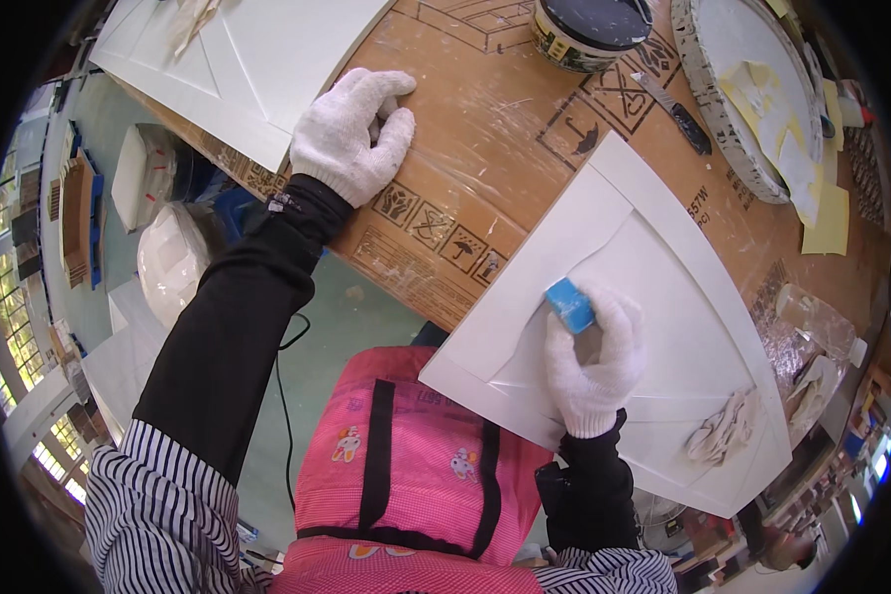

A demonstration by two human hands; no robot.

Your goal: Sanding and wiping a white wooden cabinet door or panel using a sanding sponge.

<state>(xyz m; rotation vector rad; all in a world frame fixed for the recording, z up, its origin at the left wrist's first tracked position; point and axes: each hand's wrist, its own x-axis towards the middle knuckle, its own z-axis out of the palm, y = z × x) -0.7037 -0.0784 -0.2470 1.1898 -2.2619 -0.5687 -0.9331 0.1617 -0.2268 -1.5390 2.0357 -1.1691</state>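
My right hand (598,361), in a white knit glove, grips a small blue sanding block (570,305) between thumb and fingers. The block is over the white panel (683,337), which has raised moulding lines and a curved edge. A crumpled beige cloth (723,428) lies on that panel's lower right. My left hand (351,136), also gloved, is over the cardboard-covered table (455,148) beside a second white panel (238,69). Its thumb and forefinger are apart, with nothing visible in them; its other fingers are partly curled.
A dark-lidded tub (594,30) stands at the back. To its right are a black-handled scraper (678,114) and a round white board (738,59) with yellow sandpaper (777,124). A clear plastic bottle (817,322) lies at the right. A cable (282,396) hangs at the left.
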